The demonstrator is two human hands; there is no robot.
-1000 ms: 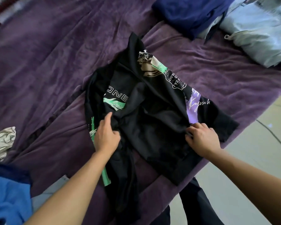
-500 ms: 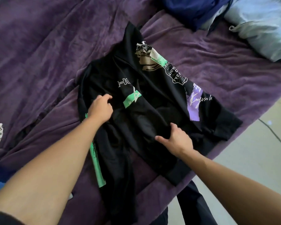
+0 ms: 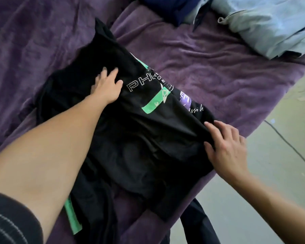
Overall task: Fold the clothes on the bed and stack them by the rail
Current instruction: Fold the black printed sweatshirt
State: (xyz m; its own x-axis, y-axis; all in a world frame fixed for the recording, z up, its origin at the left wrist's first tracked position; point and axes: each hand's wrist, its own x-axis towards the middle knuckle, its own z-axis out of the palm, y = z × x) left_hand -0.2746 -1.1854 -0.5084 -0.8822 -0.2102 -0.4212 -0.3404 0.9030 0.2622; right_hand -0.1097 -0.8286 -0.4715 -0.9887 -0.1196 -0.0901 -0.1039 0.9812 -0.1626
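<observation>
At the bottom left your dark striped sleeve (image 3: 5,219) ends above the elbow, and the bare forearm reaches up and across the bed (image 3: 33,41), which is covered in a wrinkled purple blanket. Your left hand (image 3: 106,87) lies palm down on the black shirt (image 3: 139,141), fingers spread and straight, pressing the cloth flat just left of the white outlined letters. The shirt is spread across the middle of the bed, near the edge closest to you. One point of it reaches toward the far side, and its lower part hangs off the near edge. A green band (image 3: 155,103) crosses the print beside the letters, a purple patch (image 3: 186,100) sits just right of it, and another green strip (image 3: 72,219) shows at the shirt's lower left, under your forearm. Your right hand (image 3: 225,148) is at the shirt's right edge, with the cloth pinched between thumb and fingers and creases running out from the grip. Below it, dark trousers (image 3: 199,224) show past the bed edge. At the top, a navy garment (image 3: 165,7) lies on the blanket, and to its right a pale blue garment (image 3: 271,23) lies bunched up. At the far right is a grey floor (image 3: 280,182) with a thin cable (image 3: 289,143) running across it.
</observation>
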